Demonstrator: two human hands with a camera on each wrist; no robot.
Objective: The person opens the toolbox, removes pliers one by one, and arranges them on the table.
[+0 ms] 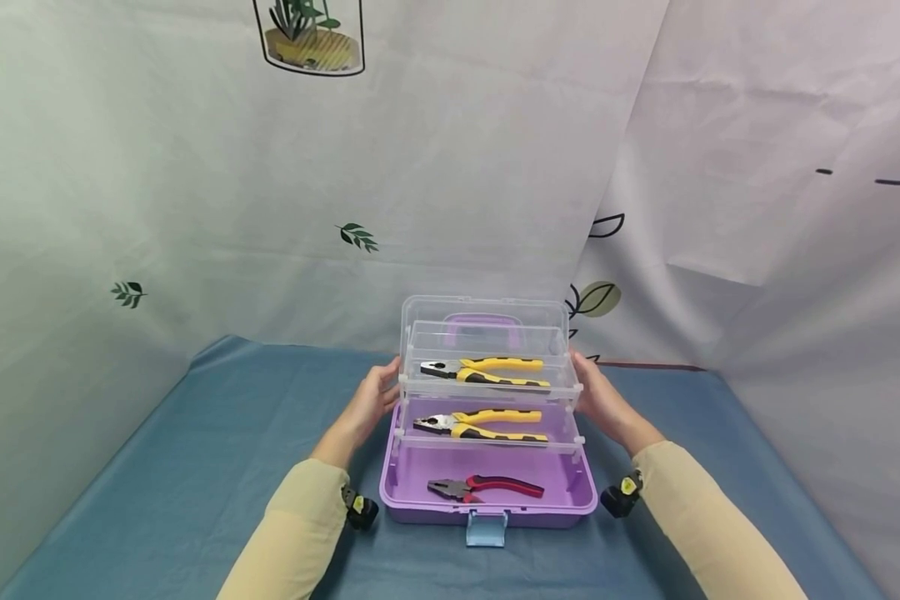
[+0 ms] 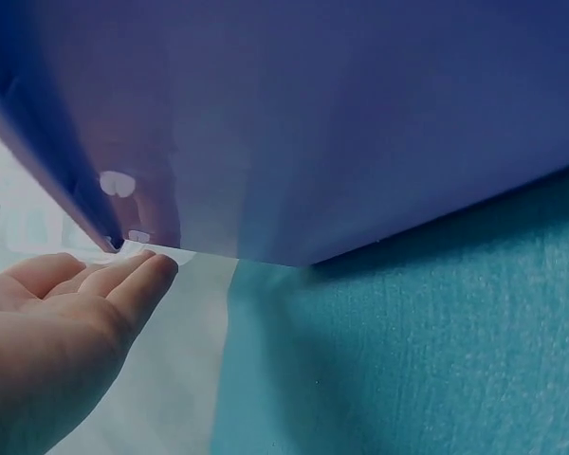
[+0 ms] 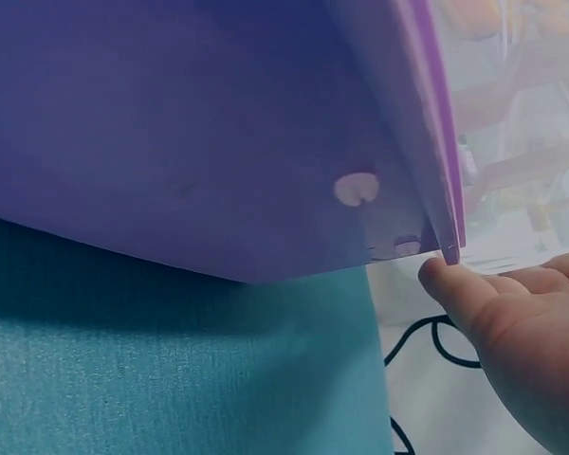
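Note:
A purple toolbox (image 1: 487, 517) stands with its clear lid (image 1: 487, 304) raised and its two clear trays fanned out. Pliers with yellow and black handles (image 1: 495, 372) lie in the upper tray, and similar pliers (image 1: 487, 425) in the lower one. Red-and-black-handled pliers (image 1: 487, 487) rest on the box floor. My left hand (image 1: 367, 408) is at the left side of the raised lid, its fingers extended in the left wrist view. At the right side, my right hand (image 1: 603, 408) has its fingers along the lid edge; whether they touch is partly hidden.
A blue latch (image 1: 486, 530) hangs down at the box front. Blue cloth (image 1: 217, 467) covers the table. Behind it hangs a pale patterned curtain (image 1: 457, 167). Each wrist bears a small black camera (image 1: 362, 510).

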